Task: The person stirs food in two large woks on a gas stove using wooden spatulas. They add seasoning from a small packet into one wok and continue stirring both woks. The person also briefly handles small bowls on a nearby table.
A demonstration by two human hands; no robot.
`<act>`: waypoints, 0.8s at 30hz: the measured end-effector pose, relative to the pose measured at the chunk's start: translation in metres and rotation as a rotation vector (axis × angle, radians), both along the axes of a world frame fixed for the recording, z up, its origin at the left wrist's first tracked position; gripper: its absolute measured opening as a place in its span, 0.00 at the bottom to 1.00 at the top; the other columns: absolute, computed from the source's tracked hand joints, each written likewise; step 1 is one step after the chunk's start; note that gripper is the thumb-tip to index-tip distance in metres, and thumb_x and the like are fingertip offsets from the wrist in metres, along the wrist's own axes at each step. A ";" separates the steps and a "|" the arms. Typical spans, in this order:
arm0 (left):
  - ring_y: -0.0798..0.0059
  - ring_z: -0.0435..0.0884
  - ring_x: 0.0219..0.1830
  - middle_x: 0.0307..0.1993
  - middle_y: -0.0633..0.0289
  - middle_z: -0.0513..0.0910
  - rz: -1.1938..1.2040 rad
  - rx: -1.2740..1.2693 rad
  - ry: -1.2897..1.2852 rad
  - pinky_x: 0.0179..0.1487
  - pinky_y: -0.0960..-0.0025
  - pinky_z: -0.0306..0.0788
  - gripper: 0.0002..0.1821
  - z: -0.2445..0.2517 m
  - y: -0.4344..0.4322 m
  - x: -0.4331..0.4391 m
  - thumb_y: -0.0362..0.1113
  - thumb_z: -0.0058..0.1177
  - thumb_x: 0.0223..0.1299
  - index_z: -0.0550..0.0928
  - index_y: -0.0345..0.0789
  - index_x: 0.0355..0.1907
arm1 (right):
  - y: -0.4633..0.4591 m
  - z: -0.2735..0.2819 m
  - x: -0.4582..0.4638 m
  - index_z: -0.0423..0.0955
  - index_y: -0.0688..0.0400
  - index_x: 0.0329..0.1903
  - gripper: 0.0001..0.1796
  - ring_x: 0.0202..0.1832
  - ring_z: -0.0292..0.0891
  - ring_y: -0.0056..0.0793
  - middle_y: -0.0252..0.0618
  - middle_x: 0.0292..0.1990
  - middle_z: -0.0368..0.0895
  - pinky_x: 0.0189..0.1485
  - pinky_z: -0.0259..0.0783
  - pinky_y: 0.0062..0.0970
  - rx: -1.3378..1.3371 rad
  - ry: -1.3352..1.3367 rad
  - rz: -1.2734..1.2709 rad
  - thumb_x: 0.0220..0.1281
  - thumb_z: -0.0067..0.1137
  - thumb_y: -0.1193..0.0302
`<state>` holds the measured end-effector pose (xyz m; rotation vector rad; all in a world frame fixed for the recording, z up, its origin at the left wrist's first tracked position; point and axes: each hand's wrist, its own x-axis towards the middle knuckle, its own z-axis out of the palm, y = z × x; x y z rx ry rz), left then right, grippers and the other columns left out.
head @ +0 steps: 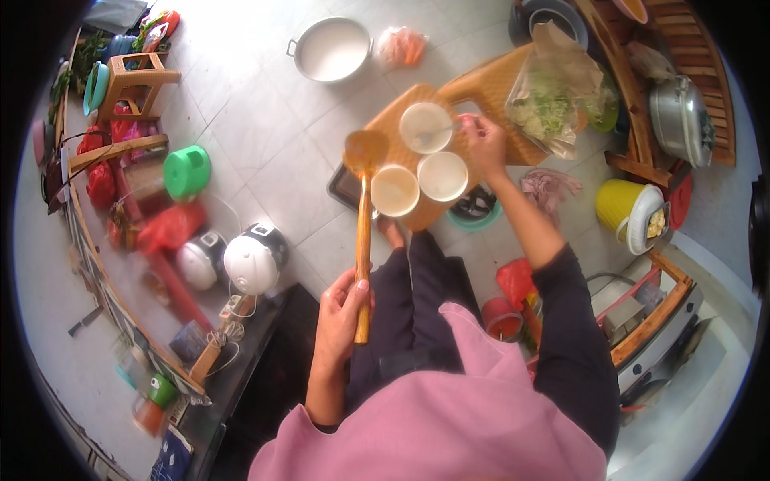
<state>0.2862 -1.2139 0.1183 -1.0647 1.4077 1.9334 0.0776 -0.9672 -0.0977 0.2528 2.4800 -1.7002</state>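
My left hand [349,309] is closed on the wooden handle of a large ladle or wok spatula [364,240], whose golden metal head is over the left edge of a tan woven-pattern plastic stool [385,126]. My right hand [484,141] pinches the end of a spoon [442,129] that reaches into the upper white tub [426,111]. Two more round white tubs, one at the left [394,198] and one at the right [443,176], stand beside it on the stool. Their contents look pale; I cannot tell what they are.
Shredded green vegetables [544,111] lie on brown paper on another stool [481,75]. Beyond are a two-handled pot [332,51] and a bag of orange pieces [402,47] on the tiled floor. A teal basin [475,221] is near my legs; rice cookers [252,258] stand at the left.
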 end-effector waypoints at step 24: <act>0.85 0.71 0.23 0.24 0.68 0.74 -0.041 -0.014 0.016 0.25 0.81 0.64 0.24 -0.003 -0.005 -0.004 0.38 0.51 0.71 0.72 0.25 0.63 | -0.004 -0.013 0.001 0.83 0.62 0.40 0.12 0.26 0.73 0.15 0.32 0.23 0.81 0.31 0.70 0.21 -0.055 0.049 -0.050 0.68 0.54 0.68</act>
